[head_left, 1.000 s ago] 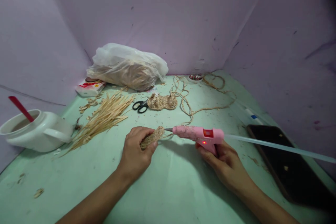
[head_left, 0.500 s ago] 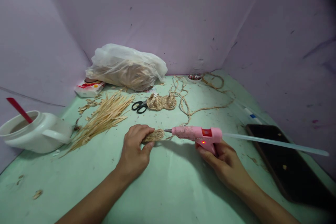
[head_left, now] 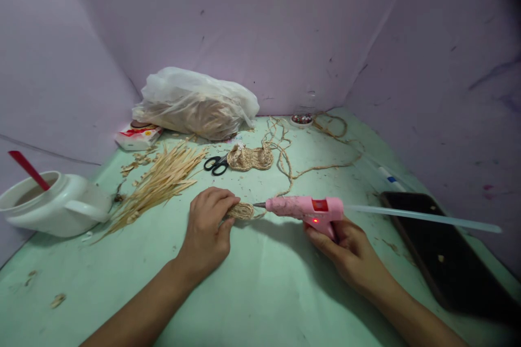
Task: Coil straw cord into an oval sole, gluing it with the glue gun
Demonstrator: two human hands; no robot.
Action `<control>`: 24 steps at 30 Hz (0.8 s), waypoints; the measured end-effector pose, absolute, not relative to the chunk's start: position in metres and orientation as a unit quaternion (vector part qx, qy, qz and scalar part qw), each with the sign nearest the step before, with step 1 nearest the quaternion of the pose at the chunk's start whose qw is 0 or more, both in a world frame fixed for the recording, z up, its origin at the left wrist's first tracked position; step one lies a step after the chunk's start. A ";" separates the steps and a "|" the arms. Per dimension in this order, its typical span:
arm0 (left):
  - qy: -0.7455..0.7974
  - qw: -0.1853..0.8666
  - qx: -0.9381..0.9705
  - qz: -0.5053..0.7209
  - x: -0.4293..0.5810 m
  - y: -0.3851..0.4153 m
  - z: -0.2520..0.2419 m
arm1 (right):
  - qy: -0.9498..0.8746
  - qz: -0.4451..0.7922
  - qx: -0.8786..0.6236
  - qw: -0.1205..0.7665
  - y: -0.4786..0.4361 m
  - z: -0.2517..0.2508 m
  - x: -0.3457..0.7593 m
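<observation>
Between the thumb and fingers of my left hand (head_left: pixel 209 225) is a small oval coil of braided twine (head_left: pixel 241 211), its left end hidden by the fingers. My right hand (head_left: pixel 345 246) is wrapped round the handle of a pink glue gun (head_left: pixel 303 207) with a red light on it. The gun's metal nozzle points left and meets, or nearly meets, the coil's right edge. A long clear glue stick (head_left: pixel 423 216) sticks out of its back. From the coil, a twine tail (head_left: pixel 260 215) runs out under the nozzle.
Behind lie a woven twine piece (head_left: pixel 250 158), black-handled scissors (head_left: pixel 217 165) and loose twine (head_left: pixel 291 171). Dry straw strips (head_left: pixel 163 184) and a white pot (head_left: pixel 77 203) are left. A stuffed plastic bag (head_left: pixel 195 103) and a bead dish (head_left: pixel 302 121) stand by the wall; a phone (head_left: pixel 443 249) lies right.
My left hand has shifted slightly left and its fingers cover less of the coil. The glue gun stays almost in place, while the back end of its glue stick has moved a little left and up.
</observation>
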State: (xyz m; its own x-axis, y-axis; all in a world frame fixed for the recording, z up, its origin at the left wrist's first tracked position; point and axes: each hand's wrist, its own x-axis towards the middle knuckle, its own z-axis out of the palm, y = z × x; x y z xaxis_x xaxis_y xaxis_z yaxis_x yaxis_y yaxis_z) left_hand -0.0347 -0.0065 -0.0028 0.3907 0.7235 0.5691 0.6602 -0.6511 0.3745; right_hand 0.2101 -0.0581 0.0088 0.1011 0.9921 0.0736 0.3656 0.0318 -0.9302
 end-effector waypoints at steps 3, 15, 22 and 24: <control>0.405 0.017 0.842 0.357 -0.034 -0.007 -0.001 | -0.572 0.357 -0.595 0.438 -0.058 0.008 0.211; 0.363 -0.055 0.862 0.349 -0.034 -0.004 0.006 | -0.569 0.371 -0.594 0.431 -0.058 0.002 0.213; 0.333 -0.062 0.874 0.349 -0.033 -0.003 0.005 | -0.575 0.364 -0.594 0.429 -0.058 0.006 0.212; 0.331 -0.070 0.875 0.345 -0.033 -0.003 0.005 | -0.574 0.363 -0.595 0.430 -0.058 0.007 0.212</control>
State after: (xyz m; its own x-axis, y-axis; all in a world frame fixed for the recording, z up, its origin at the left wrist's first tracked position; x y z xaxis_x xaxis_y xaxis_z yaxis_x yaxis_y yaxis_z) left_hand -0.0334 -0.0030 0.0050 0.5420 0.5313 0.6511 0.6280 -0.7709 0.1063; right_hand 0.2116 -0.0581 0.0067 0.0774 0.9951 0.0609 0.3709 0.0279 -0.9283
